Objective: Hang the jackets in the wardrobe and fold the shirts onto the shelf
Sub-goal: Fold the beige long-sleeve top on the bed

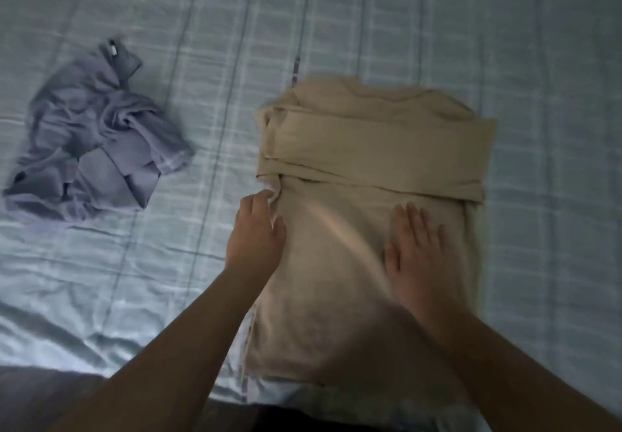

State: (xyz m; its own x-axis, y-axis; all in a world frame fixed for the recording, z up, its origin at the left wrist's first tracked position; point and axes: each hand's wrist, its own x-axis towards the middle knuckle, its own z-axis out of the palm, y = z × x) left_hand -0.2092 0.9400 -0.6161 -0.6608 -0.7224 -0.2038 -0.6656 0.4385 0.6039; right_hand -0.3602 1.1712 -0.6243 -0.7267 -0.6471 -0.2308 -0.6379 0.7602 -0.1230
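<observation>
Fingers (412,216) of the right hand (414,246) lie straight and spread, palm down, pressing flat on a beige shirt (370,149) just right of the frame's centre; they hold nothing. At the shirt's left edge, the left hand (255,229) has its fingers curled at a fold, thumb resting on top of the cloth, pinching it. Motion blur softens both hands.

The beige shirt lies on the bed (538,61), running from the middle of the frame down to the lower edge. Its sides are turned in to make a long rectangle, and both sleeves are laid across the upper half as flat overlapping bands. The cloth looks soft, matt and medium-weight, with a faint weave.

It appears partly folded: the narrowing is done, while the lengthwise folds into a compact square seem to remain, as does carrying it to the shelf.

At the left of the frame, well apart, a lilac garment (97,142) sits crumpled in a loose heap with a small white label showing near its top. It is not yet folded.

The bed's sheet is pale blue-green, smooth and slightly glossy, crossed by thin check lines and creased at lower left. Neither wardrobe nor shelf nor any jacket is in view.
</observation>
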